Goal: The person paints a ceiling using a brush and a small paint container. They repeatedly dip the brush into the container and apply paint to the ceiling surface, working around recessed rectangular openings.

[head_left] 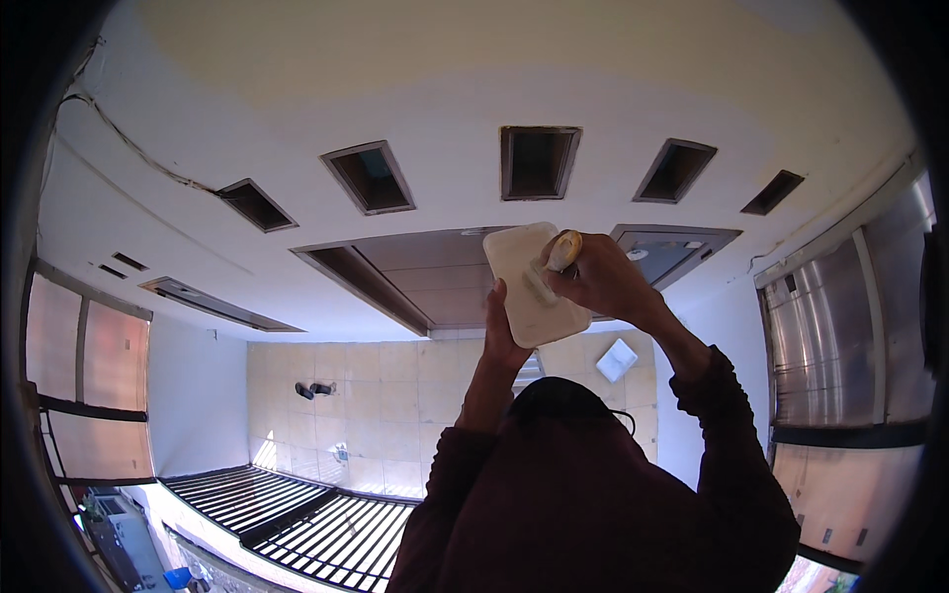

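Observation:
In front of me, raised above the floor, is a cream-white rectangular tub (509,267) with rounded corners. My left hand (502,331) grips its near left edge, the thumb lying along the side. My right hand (598,277) is closed around a paintbrush (562,251), whose rounded, light wooden handle end points up toward me. The pale brush head lies over the inside of the tub, partly hidden by my fingers. How much the tub contains cannot be made out.
Ahead stands a white wall (445,109) with several small framed openings and a brown door (435,282). On the tiled floor (395,395) lie dark footwear (314,389) at the left and a white object (617,360) at the right. A black railing (297,514) runs behind on the left.

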A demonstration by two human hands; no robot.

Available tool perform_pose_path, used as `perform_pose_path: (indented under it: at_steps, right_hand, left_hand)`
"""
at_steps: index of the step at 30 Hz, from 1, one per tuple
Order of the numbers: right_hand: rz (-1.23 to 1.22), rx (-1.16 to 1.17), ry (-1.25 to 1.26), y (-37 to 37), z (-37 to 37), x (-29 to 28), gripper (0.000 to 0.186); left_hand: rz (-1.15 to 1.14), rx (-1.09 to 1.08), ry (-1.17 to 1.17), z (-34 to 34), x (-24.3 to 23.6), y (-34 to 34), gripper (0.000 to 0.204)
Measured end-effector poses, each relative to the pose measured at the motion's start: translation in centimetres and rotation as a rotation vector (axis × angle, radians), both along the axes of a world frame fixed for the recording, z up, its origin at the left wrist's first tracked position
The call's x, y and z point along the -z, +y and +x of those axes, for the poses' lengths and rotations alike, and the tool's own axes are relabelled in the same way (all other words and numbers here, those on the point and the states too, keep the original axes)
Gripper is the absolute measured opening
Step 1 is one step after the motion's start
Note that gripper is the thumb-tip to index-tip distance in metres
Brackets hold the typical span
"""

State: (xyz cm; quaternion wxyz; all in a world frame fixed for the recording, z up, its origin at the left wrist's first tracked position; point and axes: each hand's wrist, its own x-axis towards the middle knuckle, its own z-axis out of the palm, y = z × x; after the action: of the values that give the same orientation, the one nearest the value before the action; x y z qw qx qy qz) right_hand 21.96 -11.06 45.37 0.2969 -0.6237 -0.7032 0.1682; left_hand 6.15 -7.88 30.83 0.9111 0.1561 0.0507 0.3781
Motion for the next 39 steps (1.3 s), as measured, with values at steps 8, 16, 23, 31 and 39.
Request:
perform_pose_path:
  at_steps: [8, 16, 23, 31, 39]
  right_hand:
    - [-0.002, -0.023, 0.066, 0.6, 0.0, 1.4, 0.018]
    - [0.046, -0.026, 0.071, 0.3, -0.4, 1.4, 0.017]
    - [0.015, -0.004, 0.010, 0.9, 0.2, 1.7, 0.028]
    - [0.089, -0.007, 0.080, 1.0, -0.5, -0.4, 0.021]
    - [0.182, -0.117, 0.004, -0.1, -1.4, -0.3, 0.017]
  left_hand:
    - [-0.026, 0.028, -0.035, 0.2, 1.3, 0.3, 0.068]
    - [0.008, 0.001, 0.004, 0.4, 1.6, 0.4, 0.073]
    - [0.000, 0.004, 0.012, -0.2, 1.0, 0.3, 0.071]
    - [-0.003, 0.011, -0.014, -0.5, 1.0, 0.6, 0.066]
    - [-0.023, -0.032, 0.041, -1.2, 2.7, 0.6, 0.067]
